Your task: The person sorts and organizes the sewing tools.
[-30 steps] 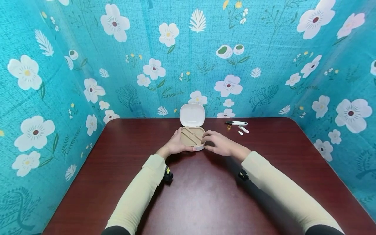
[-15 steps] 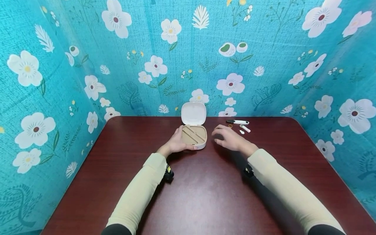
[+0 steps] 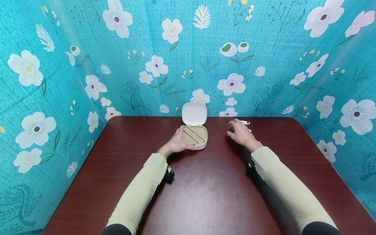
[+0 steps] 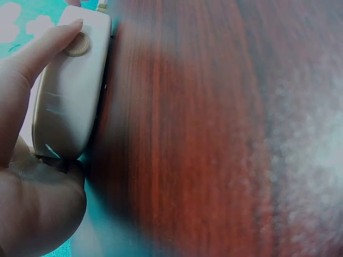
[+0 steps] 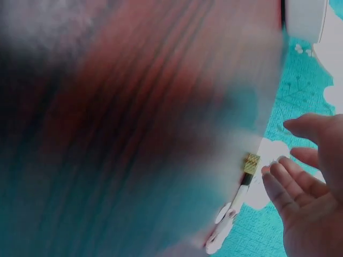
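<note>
A white hinged case (image 3: 201,146) stands at the back of the table with its lid (image 3: 194,113) raised. Inside lies a beige insert (image 3: 188,140) with diagonal grooves. My left hand (image 3: 175,142) grips the case's left side, its thumb along the front; in the left wrist view the thumb touches a round brown button (image 4: 78,45). My right hand (image 3: 241,134) hovers over small items at the back right, fingers loosely bent. The right wrist view shows a gold ring (image 5: 251,162) close to the fingertips, beside a black-and-white slim tool (image 5: 245,179) and white pieces (image 5: 214,240).
The dark red wooden table (image 3: 202,195) ends at the back against a blue floral cloth (image 3: 188,58), which also rises at both sides. The tool's white handle (image 3: 245,122) shows past my right hand, which hides most of the small items.
My right hand has left the right edge of the case and moved right, over the small items. My left hand has stayed on the case.
</note>
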Available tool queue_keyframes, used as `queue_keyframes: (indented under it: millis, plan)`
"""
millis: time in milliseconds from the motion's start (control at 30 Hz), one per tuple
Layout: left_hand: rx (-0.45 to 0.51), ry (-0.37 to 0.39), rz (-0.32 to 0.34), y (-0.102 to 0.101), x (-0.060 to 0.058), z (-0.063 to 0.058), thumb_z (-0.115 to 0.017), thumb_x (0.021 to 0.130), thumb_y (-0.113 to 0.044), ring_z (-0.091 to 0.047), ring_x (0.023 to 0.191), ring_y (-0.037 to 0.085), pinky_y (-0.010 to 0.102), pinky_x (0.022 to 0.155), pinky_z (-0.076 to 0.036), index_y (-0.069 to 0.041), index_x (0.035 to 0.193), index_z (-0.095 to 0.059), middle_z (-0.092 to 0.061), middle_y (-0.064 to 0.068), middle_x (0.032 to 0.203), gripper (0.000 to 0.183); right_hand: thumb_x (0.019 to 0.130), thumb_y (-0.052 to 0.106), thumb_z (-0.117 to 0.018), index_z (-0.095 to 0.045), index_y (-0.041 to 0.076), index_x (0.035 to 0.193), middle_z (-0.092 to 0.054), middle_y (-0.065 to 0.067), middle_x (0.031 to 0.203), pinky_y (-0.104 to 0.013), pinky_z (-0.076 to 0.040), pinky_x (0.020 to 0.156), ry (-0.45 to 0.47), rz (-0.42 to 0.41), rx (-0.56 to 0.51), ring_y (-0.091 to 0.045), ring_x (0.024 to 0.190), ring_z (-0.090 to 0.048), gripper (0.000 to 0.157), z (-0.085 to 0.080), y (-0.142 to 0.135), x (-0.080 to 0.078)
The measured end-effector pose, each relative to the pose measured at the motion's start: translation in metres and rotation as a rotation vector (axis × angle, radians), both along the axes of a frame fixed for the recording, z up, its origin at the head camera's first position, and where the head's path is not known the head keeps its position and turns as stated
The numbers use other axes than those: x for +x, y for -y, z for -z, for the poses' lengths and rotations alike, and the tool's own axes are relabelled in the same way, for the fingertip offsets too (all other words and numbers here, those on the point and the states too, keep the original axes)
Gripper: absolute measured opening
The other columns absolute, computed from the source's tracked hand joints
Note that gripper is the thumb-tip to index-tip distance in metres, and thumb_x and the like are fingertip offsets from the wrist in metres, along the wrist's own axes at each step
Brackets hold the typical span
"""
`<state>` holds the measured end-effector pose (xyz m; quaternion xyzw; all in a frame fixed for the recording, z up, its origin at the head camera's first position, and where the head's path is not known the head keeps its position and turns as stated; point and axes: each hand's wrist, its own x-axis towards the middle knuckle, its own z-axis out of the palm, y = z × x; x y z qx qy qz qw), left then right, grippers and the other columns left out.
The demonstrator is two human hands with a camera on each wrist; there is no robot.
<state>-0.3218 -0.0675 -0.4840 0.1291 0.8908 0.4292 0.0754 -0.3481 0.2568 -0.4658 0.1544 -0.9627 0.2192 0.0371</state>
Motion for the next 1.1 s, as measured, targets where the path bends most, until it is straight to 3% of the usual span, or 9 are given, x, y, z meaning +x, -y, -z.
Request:
queue_keyframes:
  millis: [267, 633, 1100]
  plan:
    - [0.008, -0.014, 0.007, 0.001, 0.0, 0.0, -0.098, 0.062, -0.042, -0.045, 0.126, 0.028, 0.043, 0.109, -0.039, -0.011, 0.151, -0.033, -0.044, 0.012, 0.139, 0.114, 0.096, 0.01, -0.068, -0.059, -0.012, 0.129, -0.054, -0.028, 0.119, -0.054, -0.05, 0.091, 0.015, 0.117, -0.079, -0.041, 0.107, -0.057, 0.041, 0.003, -0.003, -0.01]
    - [0.008, -0.011, 0.0, 0.0, 0.001, -0.002, -0.098, 0.063, -0.039, -0.046, 0.124, 0.027, 0.042, 0.107, -0.04, -0.011, 0.149, -0.034, -0.045, 0.012, 0.137, 0.11, 0.097, 0.006, -0.064, -0.057, -0.016, 0.13, -0.057, -0.033, 0.125, -0.057, -0.043, 0.103, 0.074, 0.172, -0.134, -0.047, 0.121, -0.053, 0.041, 0.009, -0.002, -0.021]
    - [0.011, 0.016, 0.004, 0.001, 0.0, 0.0, -0.098, 0.063, -0.042, -0.047, 0.122, 0.026, 0.042, 0.106, -0.042, -0.014, 0.149, -0.034, -0.045, 0.009, 0.135, 0.111, 0.099, 0.009, -0.063, -0.064, -0.011, 0.125, -0.064, -0.029, 0.123, -0.055, -0.047, 0.1, 0.115, 0.188, -0.15, -0.044, 0.118, -0.058, 0.032, 0.015, 0.0, -0.027]
